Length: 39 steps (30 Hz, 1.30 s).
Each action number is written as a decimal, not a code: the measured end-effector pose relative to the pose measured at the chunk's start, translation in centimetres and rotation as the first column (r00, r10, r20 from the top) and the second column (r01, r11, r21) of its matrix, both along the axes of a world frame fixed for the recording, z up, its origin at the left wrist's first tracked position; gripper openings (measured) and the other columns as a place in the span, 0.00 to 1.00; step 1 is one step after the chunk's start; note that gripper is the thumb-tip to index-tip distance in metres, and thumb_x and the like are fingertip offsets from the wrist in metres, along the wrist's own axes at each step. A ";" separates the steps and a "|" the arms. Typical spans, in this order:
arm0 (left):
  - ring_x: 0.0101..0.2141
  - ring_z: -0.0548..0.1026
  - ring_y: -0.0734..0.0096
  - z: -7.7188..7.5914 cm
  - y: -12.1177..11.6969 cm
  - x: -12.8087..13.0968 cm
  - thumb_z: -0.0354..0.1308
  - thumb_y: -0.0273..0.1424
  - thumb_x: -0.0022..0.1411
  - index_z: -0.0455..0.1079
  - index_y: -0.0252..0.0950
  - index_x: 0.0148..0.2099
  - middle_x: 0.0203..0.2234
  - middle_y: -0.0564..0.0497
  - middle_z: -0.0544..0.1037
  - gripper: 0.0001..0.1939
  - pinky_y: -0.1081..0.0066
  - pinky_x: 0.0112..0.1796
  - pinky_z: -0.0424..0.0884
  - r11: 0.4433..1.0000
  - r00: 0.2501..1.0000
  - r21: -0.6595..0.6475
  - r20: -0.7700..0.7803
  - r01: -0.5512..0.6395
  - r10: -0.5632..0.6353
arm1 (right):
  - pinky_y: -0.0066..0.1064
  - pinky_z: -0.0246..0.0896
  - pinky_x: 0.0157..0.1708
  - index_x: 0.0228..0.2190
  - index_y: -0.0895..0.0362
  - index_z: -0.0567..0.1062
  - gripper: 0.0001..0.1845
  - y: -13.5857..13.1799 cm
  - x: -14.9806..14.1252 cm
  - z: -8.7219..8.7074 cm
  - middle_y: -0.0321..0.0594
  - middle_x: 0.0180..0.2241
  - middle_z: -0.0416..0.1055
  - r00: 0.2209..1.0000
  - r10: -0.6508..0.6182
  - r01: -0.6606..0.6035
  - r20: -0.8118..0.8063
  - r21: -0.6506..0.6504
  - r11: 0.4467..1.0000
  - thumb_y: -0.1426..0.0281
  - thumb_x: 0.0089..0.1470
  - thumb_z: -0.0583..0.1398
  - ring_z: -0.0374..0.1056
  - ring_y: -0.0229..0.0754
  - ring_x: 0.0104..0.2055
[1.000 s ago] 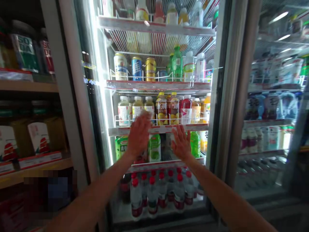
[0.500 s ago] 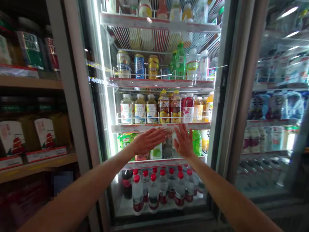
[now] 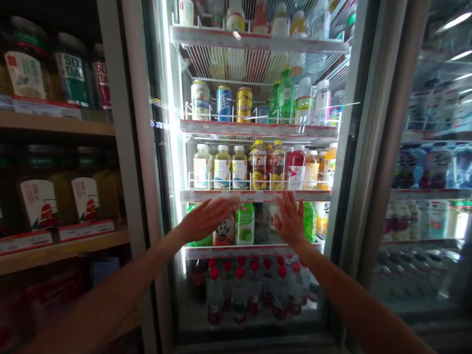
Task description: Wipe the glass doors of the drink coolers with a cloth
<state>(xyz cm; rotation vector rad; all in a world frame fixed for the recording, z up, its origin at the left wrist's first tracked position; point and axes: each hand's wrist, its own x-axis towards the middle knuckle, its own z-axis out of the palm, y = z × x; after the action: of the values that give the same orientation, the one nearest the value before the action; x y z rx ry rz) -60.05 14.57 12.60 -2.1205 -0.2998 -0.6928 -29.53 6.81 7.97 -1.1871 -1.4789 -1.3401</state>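
Observation:
Both of my hands are raised against the glass door [image 3: 258,162] of a lit drinks fridge. My left hand [image 3: 204,219] lies with fingers stretched out toward the right, in front of a green bottle and a red-labelled bottle [image 3: 224,231] on the third shelf. My right hand [image 3: 291,219] is flat, fingers spread and pointing up, just below the shelf edge [image 3: 254,196]. A light green bottle [image 3: 245,224] shows between the two hands. Neither hand holds anything.
The fridge shelves carry cans [image 3: 223,103], tea and juice bottles [image 3: 258,167] and red-capped water bottles [image 3: 254,290] at the bottom. A wooden shelf [image 3: 59,248] with dark jars stands to the left. Another glass-door fridge [image 3: 427,187] is to the right.
My left hand has dropped from the second shelf level and turned sideways, sliding left across the glass. My right hand has stayed put. The view has shifted slightly left.

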 end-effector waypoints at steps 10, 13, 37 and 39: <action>0.64 0.46 0.71 -4.6 -0.6 -2.9 0.46 0.30 0.62 0.63 0.43 0.55 0.60 0.56 0.60 0.19 0.65 0.62 0.45 0.967 0.945 0.148 -0.285 0.207 -0.159 | 0.48 0.30 0.63 0.62 0.58 0.47 0.34 0.2 0.0 -0.1 0.48 0.63 0.47 1.000 0.002 -0.002 0.000 0.017 1.000 0.68 0.56 0.49 0.37 0.46 0.67; 0.64 0.47 0.69 -2.8 0.4 -4.5 0.46 0.28 0.63 0.61 0.44 0.57 0.59 0.54 0.62 0.20 0.59 0.61 0.46 0.987 1.000 0.159 0.010 0.019 -0.020 | 0.48 0.31 0.63 0.62 0.58 0.46 0.34 0.2 0.1 -0.1 0.48 0.64 0.47 1.000 -0.013 0.013 0.004 0.036 0.999 0.68 0.57 0.48 0.37 0.46 0.67; 0.64 0.46 0.62 3.5 -1.0 3.7 0.47 0.36 0.63 0.31 0.36 0.67 0.65 0.39 0.45 0.37 0.60 0.58 0.57 0.981 0.902 0.107 0.389 0.161 -0.190 | 0.38 0.48 0.60 0.60 0.60 0.54 0.29 0.0 -10.9 3.2 0.47 0.60 0.55 0.891 0.452 -0.441 0.050 -0.145 0.886 0.75 0.56 0.45 0.46 0.39 0.64; 0.64 0.47 0.60 5.0 -1.0 2.8 0.47 0.41 0.62 0.32 0.34 0.67 0.64 0.38 0.47 0.39 0.58 0.59 0.54 0.980 0.928 0.064 0.315 0.186 -0.197 | 0.37 0.50 0.59 0.57 0.60 0.59 0.25 0.9 -13.7 4.7 0.47 0.58 0.59 0.904 0.427 -0.427 -0.033 -0.160 0.890 0.72 0.58 0.46 0.50 0.40 0.62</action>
<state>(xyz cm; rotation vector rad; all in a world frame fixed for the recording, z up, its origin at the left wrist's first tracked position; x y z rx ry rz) -57.23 13.61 17.59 -2.0181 -0.2550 -1.1555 -43.20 7.66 12.69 -0.8832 -1.7557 -0.9335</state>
